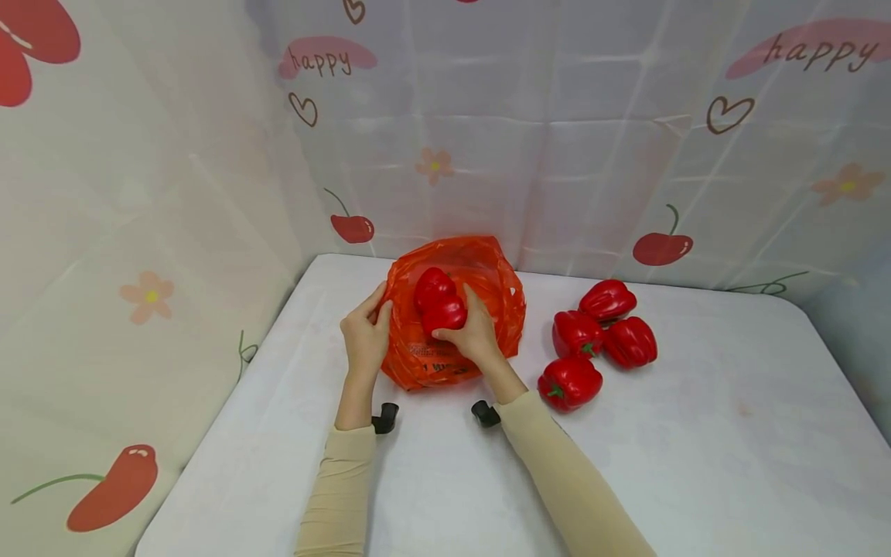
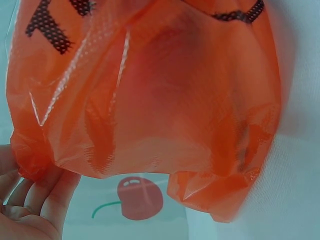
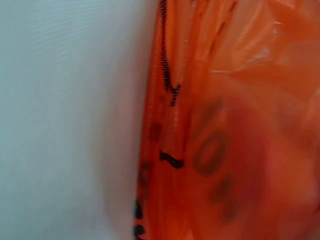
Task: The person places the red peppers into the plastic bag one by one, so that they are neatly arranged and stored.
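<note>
An orange plastic bag (image 1: 497, 309) stands with its mouth spread open on the white table. My left hand (image 1: 366, 334) pinches the bag's left rim between thumb and fingers. In the left wrist view the fingers (image 2: 50, 192) hold a bunched corner of the film. My right hand (image 1: 476, 331) reaches into the mouth and grips a red bell pepper (image 1: 444, 313), thumb on the near side. Just beyond it, another red bell pepper (image 1: 433, 285) shows inside the bag. In the right wrist view, only the bag's side (image 3: 240, 135) appears; the hand is out of that frame.
Several loose red bell peppers (image 1: 629, 342) sit together on the table (image 1: 724, 433) to the right of the bag. The nearest pepper (image 1: 569, 384) lies close to my right forearm. A patterned curtain (image 1: 543, 155) hangs behind the table's back edge.
</note>
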The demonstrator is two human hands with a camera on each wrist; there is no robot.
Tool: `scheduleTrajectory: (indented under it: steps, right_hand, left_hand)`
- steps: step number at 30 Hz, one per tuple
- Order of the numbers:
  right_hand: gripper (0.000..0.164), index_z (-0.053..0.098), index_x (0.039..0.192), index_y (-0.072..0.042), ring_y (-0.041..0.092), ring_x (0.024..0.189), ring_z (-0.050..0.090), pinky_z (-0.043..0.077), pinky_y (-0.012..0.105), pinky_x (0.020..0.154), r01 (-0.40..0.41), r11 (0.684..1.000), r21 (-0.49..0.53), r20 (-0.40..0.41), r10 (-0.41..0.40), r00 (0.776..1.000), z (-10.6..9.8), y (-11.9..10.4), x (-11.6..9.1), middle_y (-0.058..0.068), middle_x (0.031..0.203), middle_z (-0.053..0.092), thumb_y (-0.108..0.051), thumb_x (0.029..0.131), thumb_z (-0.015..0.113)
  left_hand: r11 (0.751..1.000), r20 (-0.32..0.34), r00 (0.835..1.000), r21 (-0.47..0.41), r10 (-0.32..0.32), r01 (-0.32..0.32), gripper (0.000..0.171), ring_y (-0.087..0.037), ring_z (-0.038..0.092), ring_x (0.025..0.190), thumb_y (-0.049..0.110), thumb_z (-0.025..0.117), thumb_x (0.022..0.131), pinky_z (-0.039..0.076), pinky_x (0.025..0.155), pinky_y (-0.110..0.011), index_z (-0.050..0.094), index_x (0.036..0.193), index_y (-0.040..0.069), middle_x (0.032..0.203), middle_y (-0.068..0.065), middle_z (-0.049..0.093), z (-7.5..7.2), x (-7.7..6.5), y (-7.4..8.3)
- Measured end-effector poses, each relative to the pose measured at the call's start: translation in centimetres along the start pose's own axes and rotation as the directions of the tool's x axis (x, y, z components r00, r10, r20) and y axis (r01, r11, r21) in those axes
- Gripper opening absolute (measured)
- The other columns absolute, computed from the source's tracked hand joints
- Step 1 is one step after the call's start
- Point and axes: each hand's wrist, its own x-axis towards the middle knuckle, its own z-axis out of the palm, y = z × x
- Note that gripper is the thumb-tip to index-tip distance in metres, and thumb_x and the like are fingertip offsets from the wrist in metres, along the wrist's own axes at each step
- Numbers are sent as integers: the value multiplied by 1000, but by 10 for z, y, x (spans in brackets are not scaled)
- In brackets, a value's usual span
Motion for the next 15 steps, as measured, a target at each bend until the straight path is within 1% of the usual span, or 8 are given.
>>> scheduleTrajectory:
  steps: [6, 10, 12, 15]
  right_hand:
    - [97, 22, 156, -17, 35, 142, 29, 39, 60, 110, 8, 1000, -12, 9, -8, 1000, -7, -9, -8, 10, 157, 31, -21, 79, 82]
    - [96, 23, 155, -16, 35, 142, 31, 39, 60, 110, 60, 998, -32, -3, -60, 998, -19, -16, -16, 10, 157, 31, -21, 80, 82]
    - [95, 24, 155, -16, 35, 142, 30, 40, 61, 109, 84, 996, -38, -11, -85, 996, -27, -20, -22, 10, 157, 31, -22, 80, 81]
    - [94, 23, 156, -17, 34, 144, 29, 40, 62, 108, 118, 992, -41, -24, -119, 993, -42, -25, -33, 9, 159, 29, -25, 81, 80]
  left_hand:
    - [1000, -6, 1000, -4, -6, 6, 38, -25, 60, 124, 9, 61, 96, 55, 94, -36, 60, 134, 11, 134, -9, 62, -1, 0, -1]
    - [1000, -7, 1000, -11, -2, 2, 37, -25, 60, 124, 9, 60, 96, 55, 95, -36, 61, 134, 10, 133, -9, 62, -2, 1, -2]
    - [1000, -13, 1000, -8, 0, -1, 37, -24, 60, 124, 9, 61, 96, 55, 95, -36, 61, 133, 11, 133, -9, 62, -3, 1, -2]
    - [1000, -26, 1000, -6, 16, -17, 37, -25, 60, 123, 8, 61, 96, 55, 94, -36, 61, 132, 9, 132, -10, 63, -4, 2, -2]
